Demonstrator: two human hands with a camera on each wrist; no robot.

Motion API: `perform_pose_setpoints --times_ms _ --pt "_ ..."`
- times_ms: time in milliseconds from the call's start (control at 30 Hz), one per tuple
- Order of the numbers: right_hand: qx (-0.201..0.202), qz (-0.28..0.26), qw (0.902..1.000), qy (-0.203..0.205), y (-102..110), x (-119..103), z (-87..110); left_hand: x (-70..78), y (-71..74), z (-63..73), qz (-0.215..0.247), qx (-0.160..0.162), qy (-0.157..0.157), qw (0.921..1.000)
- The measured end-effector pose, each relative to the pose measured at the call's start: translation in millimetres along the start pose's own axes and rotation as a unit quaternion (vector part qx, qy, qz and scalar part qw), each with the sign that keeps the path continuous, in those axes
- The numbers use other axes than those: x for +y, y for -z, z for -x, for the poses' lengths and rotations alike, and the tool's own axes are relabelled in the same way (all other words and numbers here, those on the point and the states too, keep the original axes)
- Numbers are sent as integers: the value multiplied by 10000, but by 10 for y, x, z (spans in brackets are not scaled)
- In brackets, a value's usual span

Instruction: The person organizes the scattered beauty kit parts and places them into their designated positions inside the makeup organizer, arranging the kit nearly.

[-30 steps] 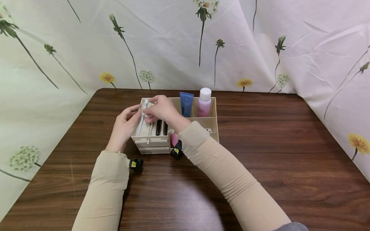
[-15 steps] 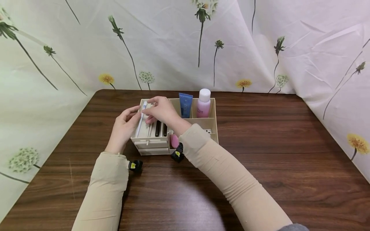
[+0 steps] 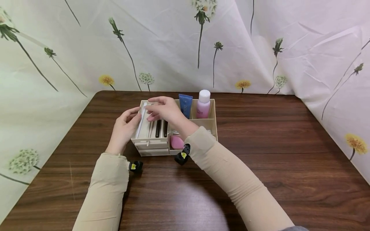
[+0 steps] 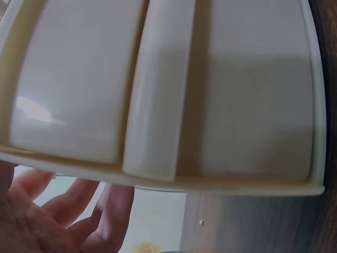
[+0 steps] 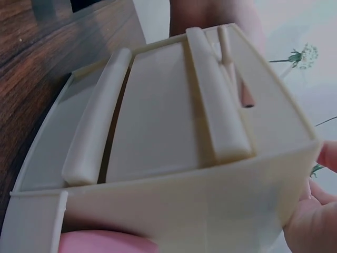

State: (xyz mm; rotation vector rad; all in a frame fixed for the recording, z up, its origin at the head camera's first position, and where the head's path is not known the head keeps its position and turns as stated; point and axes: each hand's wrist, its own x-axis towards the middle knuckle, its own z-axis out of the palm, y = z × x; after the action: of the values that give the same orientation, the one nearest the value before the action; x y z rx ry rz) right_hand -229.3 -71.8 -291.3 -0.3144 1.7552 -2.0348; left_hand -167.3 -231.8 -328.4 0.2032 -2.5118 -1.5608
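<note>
A cream cosmetics organizer with two drawers stands on the table. My left hand rests at its left side, fingertips and thumb right at the wall; in the left wrist view those fingers are partly hidden behind the organizer's edge. A slim white pen-like stick lies along the left of the top tray. Above the tray hovers my right hand, its fingers parted and loosely bent beside the stick's far end. Dark slender tubes and a thin pale stick lie to the right of the white one.
At the organizer's back right stand a blue squeeze tube and a pink bottle with a white cap. A pink makeup sponge sits in a front compartment. Floral cloth hangs behind the wooden table.
My right hand has shifted slightly right and its fingers have come away from the white stick, which stays in the tray. More of the pink sponge shows. My left hand keeps its place.
</note>
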Motion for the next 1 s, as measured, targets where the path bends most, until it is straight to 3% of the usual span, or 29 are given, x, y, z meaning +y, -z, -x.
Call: perform_pose_setpoints --times_ms 200,467,800,1000 --pt "-14 29 9999 119 164 -60 153 30 -61 16 -623 488 -326 9963" --pt "95 -363 9971 667 413 -260 407 138 -33 42 -808 917 -603 9907" --pt "545 -529 9866 1441 875 -475 751 440 81 71 -995 790 -1059 9862" --pt "1058 -748 9720 1959 1202 -575 941 646 109 88 -1106 771 -1323 9820"
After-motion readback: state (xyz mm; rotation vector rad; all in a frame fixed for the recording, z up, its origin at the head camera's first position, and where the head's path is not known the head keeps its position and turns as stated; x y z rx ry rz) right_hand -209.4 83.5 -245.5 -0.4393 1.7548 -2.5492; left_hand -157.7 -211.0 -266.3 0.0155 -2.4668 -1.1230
